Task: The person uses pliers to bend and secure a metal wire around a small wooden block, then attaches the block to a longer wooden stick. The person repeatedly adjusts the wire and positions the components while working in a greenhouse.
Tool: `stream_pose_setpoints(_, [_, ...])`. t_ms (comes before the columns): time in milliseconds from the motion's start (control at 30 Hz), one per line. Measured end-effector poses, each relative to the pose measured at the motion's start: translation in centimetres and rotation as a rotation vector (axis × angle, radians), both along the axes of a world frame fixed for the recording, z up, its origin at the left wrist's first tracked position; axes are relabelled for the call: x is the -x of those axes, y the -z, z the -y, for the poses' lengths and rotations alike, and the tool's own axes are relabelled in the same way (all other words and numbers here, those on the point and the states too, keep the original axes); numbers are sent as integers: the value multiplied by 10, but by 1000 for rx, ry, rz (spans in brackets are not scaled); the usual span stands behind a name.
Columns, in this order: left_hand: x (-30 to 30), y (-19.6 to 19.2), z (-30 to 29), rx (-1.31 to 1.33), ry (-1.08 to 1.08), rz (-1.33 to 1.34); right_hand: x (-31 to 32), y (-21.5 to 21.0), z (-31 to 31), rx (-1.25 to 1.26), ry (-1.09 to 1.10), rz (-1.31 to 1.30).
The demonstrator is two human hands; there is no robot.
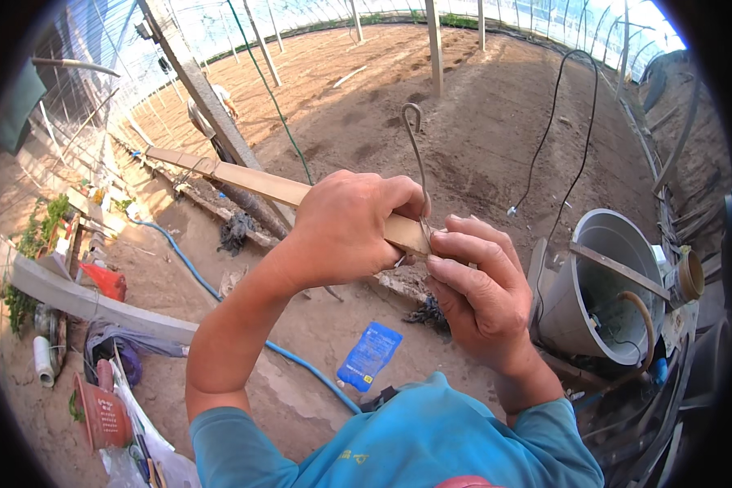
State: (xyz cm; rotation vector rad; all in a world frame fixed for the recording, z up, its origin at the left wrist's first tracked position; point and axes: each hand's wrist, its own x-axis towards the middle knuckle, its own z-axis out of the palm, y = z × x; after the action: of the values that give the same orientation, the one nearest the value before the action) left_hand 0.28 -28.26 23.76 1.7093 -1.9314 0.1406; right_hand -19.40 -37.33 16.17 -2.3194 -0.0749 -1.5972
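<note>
Looks like your left hand (346,220) is wrapped round the long, flat, tan wooden strip (260,184) near its tip, probably to steady it, while your right hand (488,285) meets that tip by the greyish hooked metal rod (418,150), pinching or just touching, can't tell.

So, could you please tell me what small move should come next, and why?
Probably press the wire snug against the strip with the right hand: its fingertips are at the strip's end, beside the wire, while the left hand grips the strip.
</note>
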Motion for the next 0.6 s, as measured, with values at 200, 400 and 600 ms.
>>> stream_pose_setpoints(200, [2,4,5,-24,16,27,-7,-3,-22,169,133,-19])
stream_pose_setpoints(400, [5,8,10,-18,-8,15,-8,-10,-9,76,69,-16])
stream_pose_setpoints(600, [7,5,11,-59,-20,24,-10,-7,2,157,80,-16])
